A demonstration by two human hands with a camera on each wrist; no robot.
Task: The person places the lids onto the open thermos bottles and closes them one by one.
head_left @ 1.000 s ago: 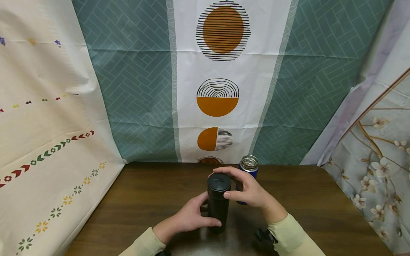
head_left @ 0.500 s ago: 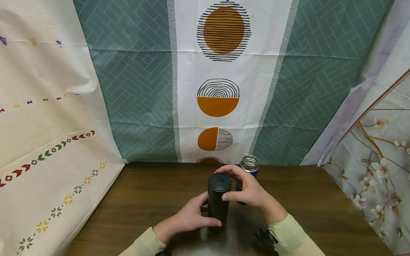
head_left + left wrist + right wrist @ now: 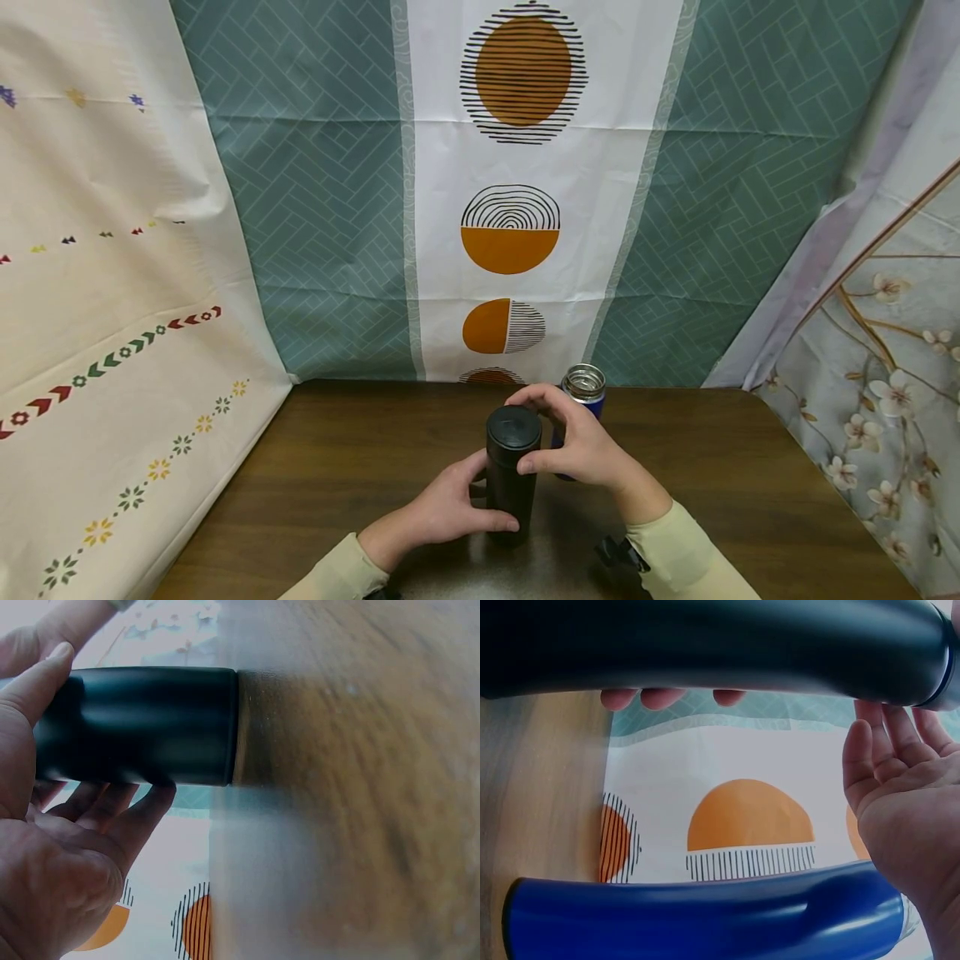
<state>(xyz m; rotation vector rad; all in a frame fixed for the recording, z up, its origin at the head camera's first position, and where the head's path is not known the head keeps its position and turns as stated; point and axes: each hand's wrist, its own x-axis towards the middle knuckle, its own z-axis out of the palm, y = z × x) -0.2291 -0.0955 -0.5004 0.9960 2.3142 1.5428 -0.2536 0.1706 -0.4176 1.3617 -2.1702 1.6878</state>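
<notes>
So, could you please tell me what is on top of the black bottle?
A black lid sits on the black bottle, with the right hand around it. The lid hides the bottle's mouth, so its inside cannot be seen.

- A tall, cylindrical black flask (image 3: 514,496) stands upright on the brown wooden table (image 3: 337,467), toward the near side.
- Its round, flat-faced black lid (image 3: 513,427) is seated on top.
- The smooth body, catching a soft sheen, stands left of and nearer than a blue flask (image 3: 705,919).
</notes>
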